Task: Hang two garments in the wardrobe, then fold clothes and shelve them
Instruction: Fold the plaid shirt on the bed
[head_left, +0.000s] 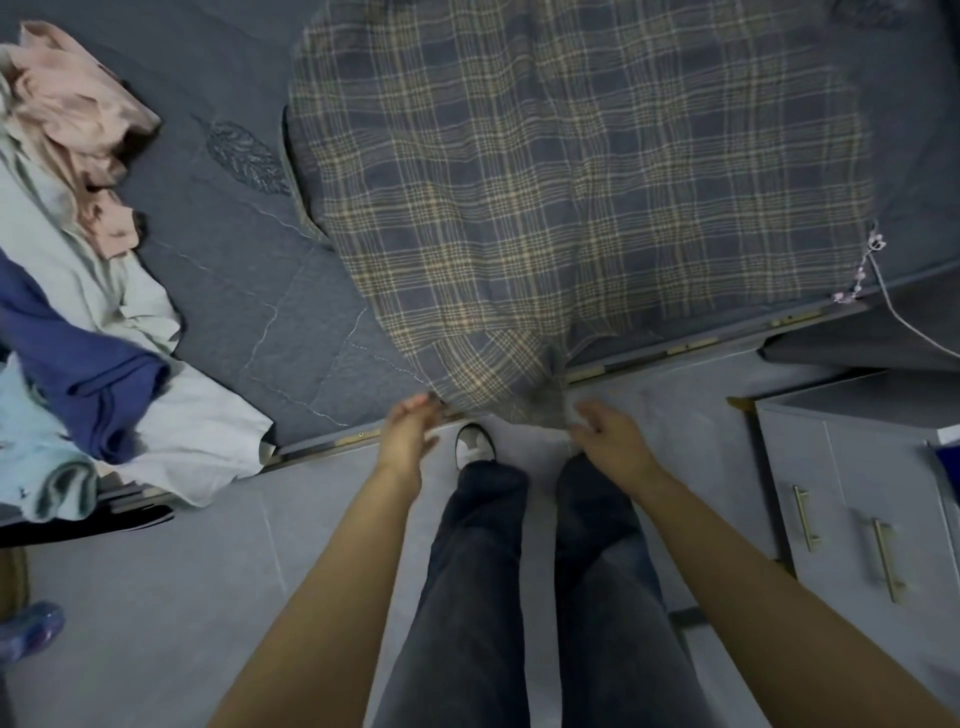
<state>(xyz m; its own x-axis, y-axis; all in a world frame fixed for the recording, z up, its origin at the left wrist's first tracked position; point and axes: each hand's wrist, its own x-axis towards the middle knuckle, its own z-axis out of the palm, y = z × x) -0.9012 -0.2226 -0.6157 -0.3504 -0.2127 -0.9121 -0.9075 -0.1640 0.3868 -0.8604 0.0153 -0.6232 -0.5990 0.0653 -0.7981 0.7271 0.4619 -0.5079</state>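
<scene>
Two hands hover at the bed's near edge, left hand (410, 431) and right hand (605, 428) apart, fingers loose, gripping nothing. Plaid garment (571, 182) lies spread on the bed (249, 291) straight ahead, its long axis running away from them, hem dangling between, nearer the right.

Home bedroom; bed (249, 291), strewn clothes (78, 291)

Bed (249, 291), grey-blue quilted cover: plaid garment (571, 182) spread flat at centre; heap of clothes (88, 312) at left edge, partly overhanging.
</scene>
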